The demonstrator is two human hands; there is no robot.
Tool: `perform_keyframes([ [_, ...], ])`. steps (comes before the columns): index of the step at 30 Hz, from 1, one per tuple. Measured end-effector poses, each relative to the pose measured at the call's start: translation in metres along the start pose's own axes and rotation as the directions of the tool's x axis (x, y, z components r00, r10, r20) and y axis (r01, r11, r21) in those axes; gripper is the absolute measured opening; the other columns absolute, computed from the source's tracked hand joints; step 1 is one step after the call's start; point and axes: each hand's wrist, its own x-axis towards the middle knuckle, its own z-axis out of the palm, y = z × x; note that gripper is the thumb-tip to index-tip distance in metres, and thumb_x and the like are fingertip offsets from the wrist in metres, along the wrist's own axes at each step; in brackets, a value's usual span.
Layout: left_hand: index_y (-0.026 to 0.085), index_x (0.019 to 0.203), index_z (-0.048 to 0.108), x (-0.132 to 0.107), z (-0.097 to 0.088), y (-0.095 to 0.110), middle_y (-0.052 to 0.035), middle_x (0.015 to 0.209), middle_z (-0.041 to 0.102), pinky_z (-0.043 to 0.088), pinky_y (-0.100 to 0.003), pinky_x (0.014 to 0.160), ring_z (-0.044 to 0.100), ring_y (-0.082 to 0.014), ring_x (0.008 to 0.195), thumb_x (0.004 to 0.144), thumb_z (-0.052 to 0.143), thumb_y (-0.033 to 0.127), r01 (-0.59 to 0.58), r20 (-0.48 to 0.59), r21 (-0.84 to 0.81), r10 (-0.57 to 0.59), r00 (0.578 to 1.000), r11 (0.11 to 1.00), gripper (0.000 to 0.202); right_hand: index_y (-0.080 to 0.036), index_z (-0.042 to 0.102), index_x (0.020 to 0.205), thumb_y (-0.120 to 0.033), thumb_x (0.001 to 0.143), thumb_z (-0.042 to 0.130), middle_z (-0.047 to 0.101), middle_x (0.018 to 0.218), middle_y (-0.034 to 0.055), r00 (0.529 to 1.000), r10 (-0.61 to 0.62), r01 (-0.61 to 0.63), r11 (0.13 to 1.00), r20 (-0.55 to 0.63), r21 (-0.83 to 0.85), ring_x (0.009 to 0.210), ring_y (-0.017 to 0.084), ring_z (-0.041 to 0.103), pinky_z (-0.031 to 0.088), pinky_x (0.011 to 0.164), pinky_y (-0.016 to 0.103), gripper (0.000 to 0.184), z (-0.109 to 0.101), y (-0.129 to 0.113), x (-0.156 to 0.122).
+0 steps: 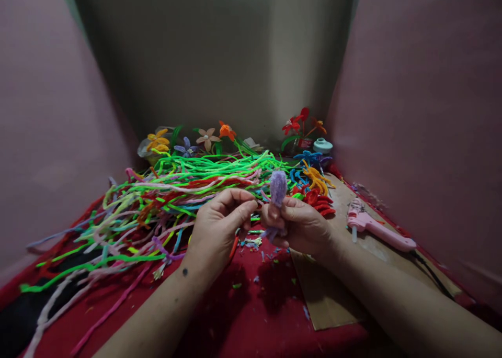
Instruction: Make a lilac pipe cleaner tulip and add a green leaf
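A pink glue gun (pixel 368 226) lies on brown cardboard (pixel 331 300). At the back, a red flower (pixel 291 125) stands near a small, round, pale blue thing (pixel 322 146).

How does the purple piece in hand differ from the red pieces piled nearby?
The purple piece is held upright in the right hand; the red pieces lie heaped. The purple piece is pale, the red pieces strongly coloured. Both look fuzzy.

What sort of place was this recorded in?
Probably a small craft workspace: a heap of fuzzy coloured stems lies on a red cloth, fuzzy flowers stand behind it, and a pink glue gun rests at the right.
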Motion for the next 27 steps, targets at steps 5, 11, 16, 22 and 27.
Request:
perform_keyframes([
  [5,0.015,0.057,0.051,-0.001,-0.002,0.002,0.0052,0.043,0.045,0.029,-0.014,0.039,0.036,-0.0032,0.039,0.079,0.06,0.036,-0.023,-0.021,0.07,0.024,0.999,0.997,0.032,-0.017,0.059,0.07,-0.033,0.072,0.067,0.034,0.06,-0.0036,0.999,0.017,-0.019,0.996,0.031,0.084,0.048,0.007,0.03,0.032,0.037,0.016,0.018,-0.004,0.001,-0.001],
  [11,0.016,0.082,0.067,0.0,-0.003,-0.005,0.0004,0.06,0.063,0.035,-0.015,0.045,0.047,-0.005,0.048,0.071,0.07,0.03,0.048,0.093,0.077,-0.055,0.994,0.996,0.018,-0.014,0.063,0.076,-0.031,0.074,0.067,0.043,0.06,-0.0031,0.999,0.031,-0.03,0.998,-0.022,0.056,0.046,0.006,0.038,0.034,0.038,0.017,0.018,-0.002,0.006,0.002],
  [16,0.015,0.081,0.07,0.002,-0.002,-0.007,-0.0015,0.061,0.066,0.034,-0.017,0.044,0.046,-0.0055,0.046,0.067,0.073,0.024,0.137,0.121,-0.044,-0.131,0.984,0.99,0.018,-0.012,0.062,0.071,-0.03,0.072,0.07,0.05,0.058,-0.0028,0.995,0.027,-0.026,1.0,-0.092,0.014,0.044,0.006,0.041,0.036,0.04,0.019,0.02,0.0,0.01,0.005],
  [22,0.013,0.069,0.069,0.002,-0.002,-0.005,0.0025,0.053,0.058,0.029,-0.018,0.042,0.041,-0.004,0.042,0.062,0.075,0.02,0.11,0.087,-0.028,-0.107,0.99,0.994,0.011,-0.012,0.061,0.062,-0.032,0.067,0.074,0.057,0.056,0.0005,0.985,0.037,-0.051,0.995,-0.168,-0.08,0.045,0.008,0.048,0.037,0.041,0.021,0.024,-0.001,0.012,0.006],
  [27,0.013,0.066,0.069,0.002,-0.005,-0.008,-0.0002,0.059,0.059,0.036,-0.022,0.049,0.047,-0.0081,0.05,0.061,0.075,0.019,0.105,0.106,-0.006,-0.104,0.989,0.994,0.011,-0.011,0.063,0.058,-0.034,0.057,0.08,0.057,0.051,0.0005,0.972,0.115,-0.143,0.981,-0.206,-0.129,0.039,0.007,0.045,0.037,0.037,0.021,0.029,-0.003,0.007,0.005],
])
